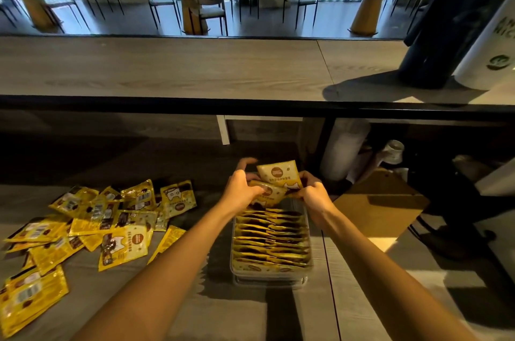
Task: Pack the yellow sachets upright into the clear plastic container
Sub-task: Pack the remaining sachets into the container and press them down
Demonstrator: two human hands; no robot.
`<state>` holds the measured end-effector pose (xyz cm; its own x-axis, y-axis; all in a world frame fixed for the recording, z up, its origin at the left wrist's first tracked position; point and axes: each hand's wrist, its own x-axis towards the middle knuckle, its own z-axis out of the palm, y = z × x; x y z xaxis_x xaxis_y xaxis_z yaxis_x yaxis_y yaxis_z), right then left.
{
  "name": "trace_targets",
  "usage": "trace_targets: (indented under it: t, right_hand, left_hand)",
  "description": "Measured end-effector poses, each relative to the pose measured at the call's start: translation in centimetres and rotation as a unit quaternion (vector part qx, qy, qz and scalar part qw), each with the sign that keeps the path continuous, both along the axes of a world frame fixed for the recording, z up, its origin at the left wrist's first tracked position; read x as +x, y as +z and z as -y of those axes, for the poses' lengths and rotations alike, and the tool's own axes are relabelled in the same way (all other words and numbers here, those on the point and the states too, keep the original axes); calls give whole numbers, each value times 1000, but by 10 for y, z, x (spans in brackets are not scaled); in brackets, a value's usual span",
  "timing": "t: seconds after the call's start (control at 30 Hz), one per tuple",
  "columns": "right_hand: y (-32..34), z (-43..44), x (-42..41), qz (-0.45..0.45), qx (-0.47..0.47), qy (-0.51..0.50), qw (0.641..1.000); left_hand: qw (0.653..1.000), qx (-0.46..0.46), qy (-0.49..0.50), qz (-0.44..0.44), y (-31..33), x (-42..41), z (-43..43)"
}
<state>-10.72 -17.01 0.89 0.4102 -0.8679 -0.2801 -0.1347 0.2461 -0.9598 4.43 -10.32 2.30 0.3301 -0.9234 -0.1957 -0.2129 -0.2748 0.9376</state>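
Note:
A clear plastic container point(308, 229) sits on the grey table in front of me, holding a row of several yellow sachets point(271, 240) standing upright. Over its far end, my left hand point(242, 189) and my right hand point(313, 194) both grip yellow sachets point(278, 173); one stands tall behind, another tilts in front of it. A loose pile of yellow sachets point(111, 218) lies flat on the table to the left of the container.
A raised wooden counter point(167, 67) with a black front edge runs across beyond the table. A white paper roll point(490, 42) and a dark object stand on it at right. A brown cardboard box point(381, 204) lies right of the container.

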Motion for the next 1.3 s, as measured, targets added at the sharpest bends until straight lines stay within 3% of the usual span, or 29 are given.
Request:
trace_targets:
  t: [0.17, 0.33, 0.47, 0.63, 0.73, 0.9, 1.07, 1.3]
  right_hand:
    - [4, 1, 5, -30, -21, 60, 998]
    - [14, 7, 10, -121, -177, 66, 975]
    - [10, 9, 4, -170, -173, 69, 968]
    - [3, 1, -3, -164, -117, 97, 975]
    - [3, 0, -8, -220, -177, 153, 947]
    - [3, 1, -12, -301, -308, 236, 871]
    - [0, 6, -11, -369, -259, 272, 850]
    - [-5, -1, -12, -344, -194, 305, 867]
  left_hand:
    - [997, 12, -2, 75, -7, 2, 3]
    - [995, 7, 9, 104, -8, 3, 3]
    - [992, 20, -7, 125, -13, 9, -4]
    - [975, 66, -69, 202, -26, 18, -18]
    - [960, 95, -118, 238, -25, 18, -19]
    - [953, 93, -153, 243, -15, 19, -16]
    - [929, 137, -215, 267, -11, 19, -16]
    - [898, 169, -253, 318, -10, 18, -22]
